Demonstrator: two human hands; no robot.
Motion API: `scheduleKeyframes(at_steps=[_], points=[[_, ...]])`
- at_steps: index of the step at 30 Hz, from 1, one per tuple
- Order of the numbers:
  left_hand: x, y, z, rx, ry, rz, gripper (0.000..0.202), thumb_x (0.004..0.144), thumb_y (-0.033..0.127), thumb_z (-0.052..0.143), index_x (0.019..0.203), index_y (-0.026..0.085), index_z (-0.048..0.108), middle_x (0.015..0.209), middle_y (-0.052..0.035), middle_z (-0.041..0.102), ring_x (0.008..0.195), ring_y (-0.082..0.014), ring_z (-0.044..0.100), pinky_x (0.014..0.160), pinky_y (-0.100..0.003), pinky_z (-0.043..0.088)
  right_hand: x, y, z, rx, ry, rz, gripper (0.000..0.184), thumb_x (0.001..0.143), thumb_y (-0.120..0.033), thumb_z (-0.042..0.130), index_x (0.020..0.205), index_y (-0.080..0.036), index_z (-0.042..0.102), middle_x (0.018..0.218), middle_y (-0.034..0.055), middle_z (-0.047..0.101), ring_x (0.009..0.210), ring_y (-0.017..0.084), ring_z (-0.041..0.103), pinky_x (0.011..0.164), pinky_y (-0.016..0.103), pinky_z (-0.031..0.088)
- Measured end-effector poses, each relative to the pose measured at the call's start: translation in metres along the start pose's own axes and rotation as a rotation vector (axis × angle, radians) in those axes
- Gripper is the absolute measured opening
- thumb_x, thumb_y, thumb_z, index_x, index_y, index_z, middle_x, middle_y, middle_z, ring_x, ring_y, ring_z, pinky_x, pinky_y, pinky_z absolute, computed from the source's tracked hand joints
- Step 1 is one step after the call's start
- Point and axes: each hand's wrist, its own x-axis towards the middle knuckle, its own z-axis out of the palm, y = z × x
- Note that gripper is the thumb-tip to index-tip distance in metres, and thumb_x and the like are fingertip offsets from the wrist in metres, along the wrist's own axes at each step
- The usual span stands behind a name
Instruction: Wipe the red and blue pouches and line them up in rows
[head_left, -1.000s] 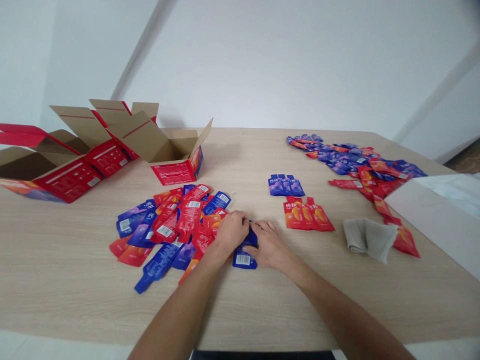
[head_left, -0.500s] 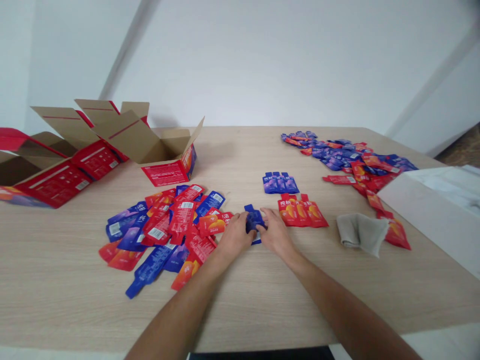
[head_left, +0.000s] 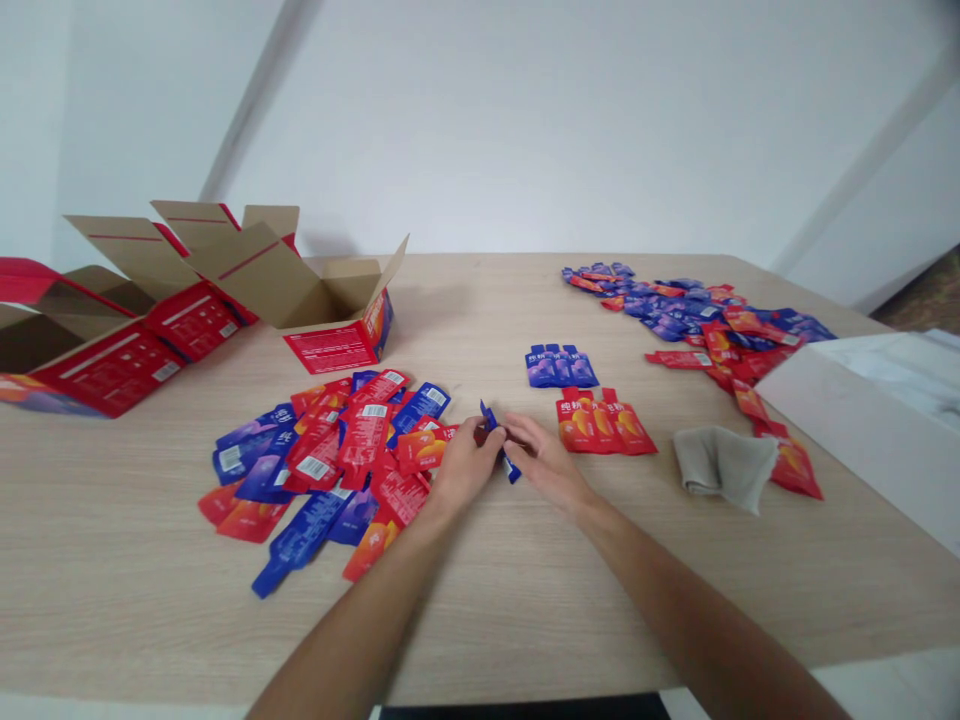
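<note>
blue sachet pinched on edge between left hand and right hand, both grasping it just above wooden table, beside the mixed pile of red and blue sachets, sorted red sachets near right

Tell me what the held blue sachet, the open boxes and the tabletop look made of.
Blue sachet: probably plastic or foil film; thin, colour-printed. Open boxes: cardboard, plain brown inside, printed red outside. Tabletop: matte pale wood grain, possibly laminate.
</note>
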Motion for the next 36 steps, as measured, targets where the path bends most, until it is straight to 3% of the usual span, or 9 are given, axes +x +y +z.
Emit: scheduleKeyframes(at_steps=[4, 9, 13, 16, 19, 23, 26, 29, 36], points=[[0.002, -0.001, -0.001, -0.124, 0.039, -0.085, 0.035, 0.084, 0.036, 0.066, 0.112, 0.014, 0.066, 0.103, -0.0124, 0.074, 0.092, -0.0242, 0.07, 0.078, -0.033, 0.054, 0.0, -0.002, -0.001, -0.04, -0.062, -0.015, 0.052, 0.087, -0.036, 0.064, 0.135, -0.02, 0.054, 0.142, 0.0148, 0.059, 0.134, 0.025, 0.054, 0.112, 0.044, 0.043], [0.004, 0.0, -0.001, -0.284, 0.044, -0.009, 0.023, 0.08, 0.025, 0.066, 0.101, 0.015, 0.07, 0.101, -0.0096, 0.075, 0.092, -0.0217, 0.069, 0.082, -0.032, 0.052, 0.0, -0.001, 0.0, -0.068, -0.067, -0.147, 0.048, 0.09, -0.035, 0.061, 0.135, -0.022, 0.053, 0.138, 0.0134, 0.062, 0.128, 0.024, 0.059, 0.106, 0.042, 0.047], [0.005, 0.001, -0.003, -0.412, 0.097, -0.054, 0.021, 0.076, 0.02, 0.065, 0.095, 0.015, 0.071, 0.086, -0.0059, 0.074, 0.073, -0.0171, 0.066, 0.073, -0.029, 0.051, -0.002, -0.004, -0.001, -0.3, 0.242, -0.311, 0.045, 0.091, -0.034, 0.058, 0.135, -0.022, 0.053, 0.136, 0.013, 0.062, 0.124, 0.026, 0.059, 0.102, 0.044, 0.049], [0.003, 0.005, -0.004, -0.476, 0.087, -0.078, 0.023, 0.075, 0.021, 0.066, 0.096, 0.014, 0.07, 0.081, -0.0043, 0.071, 0.067, -0.0147, 0.063, 0.067, -0.026, 0.05, -0.001, -0.007, -0.004, -0.423, 0.394, -0.29, 0.044, 0.09, -0.04, 0.061, 0.129, -0.019, 0.058, 0.126, 0.0148, 0.065, 0.106, 0.026, 0.063, 0.089, 0.042, 0.053], [-0.001, 0.013, -0.004, -0.558, 0.046, -0.091, 0.025, 0.075, 0.027, 0.07, 0.097, 0.014, 0.068, 0.078, -0.0028, 0.069, 0.063, -0.013, 0.06, 0.062, -0.025, 0.048, -0.001, -0.008, -0.005, -0.367, 0.27, -0.18, 0.035, 0.092, -0.046, 0.057, 0.109, -0.017, 0.067, 0.097, 0.009, 0.071, 0.079, 0.02, 0.064, 0.071, 0.033, 0.052], [-0.004, 0.02, -0.002, -0.62, 0.017, -0.105, 0.029, 0.072, 0.033, 0.075, 0.093, 0.015, 0.066, 0.074, 0.0002, 0.063, 0.062, -0.0114, 0.057, 0.063, -0.025, 0.048, -0.002, -0.01, -0.003, -0.284, 0.184, -0.113, 0.038, 0.094, -0.051, 0.054, 0.081, -0.018, 0.066, 0.067, 0.0008, 0.061, 0.061, 0.015, 0.055, 0.055, 0.026, 0.041], [-0.005, 0.021, -0.002, -0.523, 0.014, -0.067, 0.029, 0.079, 0.042, 0.071, 0.084, 0.015, 0.063, 0.071, 0.0016, 0.058, 0.062, -0.0112, 0.053, 0.063, -0.025, 0.046, -0.004, -0.014, -0.002, -0.199, 0.226, -0.128, 0.037, 0.092, -0.051, 0.056, 0.083, -0.017, 0.067, 0.068, 0.0002, 0.061, 0.063, 0.015, 0.054, 0.056, 0.026, 0.041], [-0.006, 0.019, -0.002, -0.274, 0.044, 0.041, 0.037, 0.088, 0.05, 0.058, 0.073, 0.017, 0.056, 0.064, 0.0034, 0.05, 0.058, -0.0107, 0.046, 0.055, -0.023, 0.037, -0.004, -0.018, -0.001, -0.147, 0.254, -0.13, 0.037, 0.092, -0.052, 0.058, 0.084, -0.017, 0.066, 0.069, -0.0002, 0.06, 0.063, 0.014, 0.054, 0.057, 0.026, 0.041], [-0.017, 0.02, -0.003, 0.12, 0.195, 0.266, 0.031, 0.099, 0.041, 0.04, 0.076, 0.021, 0.047, 0.064, 0.0039, 0.048, 0.06, -0.013, 0.046, 0.058, -0.026, 0.032, -0.008, -0.017, 0.003, -0.25, 0.257, -0.172, 0.042, 0.099, -0.051, 0.046, 0.069, -0.021, 0.047, 0.06, -0.0049, 0.042, 0.056, 0.012, 0.044, 0.053, 0.025, 0.032]])
